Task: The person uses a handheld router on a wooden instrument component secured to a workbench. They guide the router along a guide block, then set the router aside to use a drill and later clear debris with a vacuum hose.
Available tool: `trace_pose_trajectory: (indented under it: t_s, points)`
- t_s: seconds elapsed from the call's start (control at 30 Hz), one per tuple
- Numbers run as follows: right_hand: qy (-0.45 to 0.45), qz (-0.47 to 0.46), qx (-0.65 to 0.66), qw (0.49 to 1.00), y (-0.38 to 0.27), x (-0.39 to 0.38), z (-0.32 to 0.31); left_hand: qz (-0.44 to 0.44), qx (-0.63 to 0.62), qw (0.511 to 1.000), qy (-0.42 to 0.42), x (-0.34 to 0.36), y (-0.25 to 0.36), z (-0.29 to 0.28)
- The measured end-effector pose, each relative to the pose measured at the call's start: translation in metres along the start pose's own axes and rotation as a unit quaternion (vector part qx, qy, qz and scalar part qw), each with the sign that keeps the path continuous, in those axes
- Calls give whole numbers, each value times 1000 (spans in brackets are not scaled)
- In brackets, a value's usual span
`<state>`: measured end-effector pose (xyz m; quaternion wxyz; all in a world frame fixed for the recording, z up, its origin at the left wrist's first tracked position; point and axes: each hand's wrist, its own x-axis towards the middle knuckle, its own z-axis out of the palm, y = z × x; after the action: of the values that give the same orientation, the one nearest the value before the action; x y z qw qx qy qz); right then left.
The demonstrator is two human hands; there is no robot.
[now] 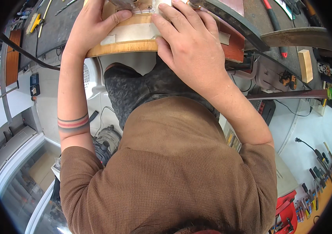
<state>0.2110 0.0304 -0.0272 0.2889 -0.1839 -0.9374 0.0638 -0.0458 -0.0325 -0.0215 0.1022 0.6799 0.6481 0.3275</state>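
Observation:
At the top of the picture lies a light wooden board (125,47) with a rounded near edge and strips of pale tape (133,32) on it. My left hand (86,29) is at the board's left side, its thumb stretched over the top face; its other fingers are mostly cut off by the picture's edge. My right hand (193,45) lies open across the board's right part, fingers stretched forward and thumb at the near edge. Between the hands sits a clear plastic plate (146,7), beside a grey metal part (123,4) that is only partly in view.
Right of the board are a reddish-brown wooden block (234,48), a dark curved bar (234,19), a red-and-black handled tool (274,23) and a pale wood block (305,65). A yellow brush (35,22) lies at the far left. Hand tools (316,177) stand in a rack at lower right.

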Motion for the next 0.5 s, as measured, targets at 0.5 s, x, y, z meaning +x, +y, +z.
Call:
trace_pose_trajectory:
  t_s: [0.5]
  points:
    - [-7,-4,6,1000,0,2,0,11,-6,1000,-6,0,0,-2]
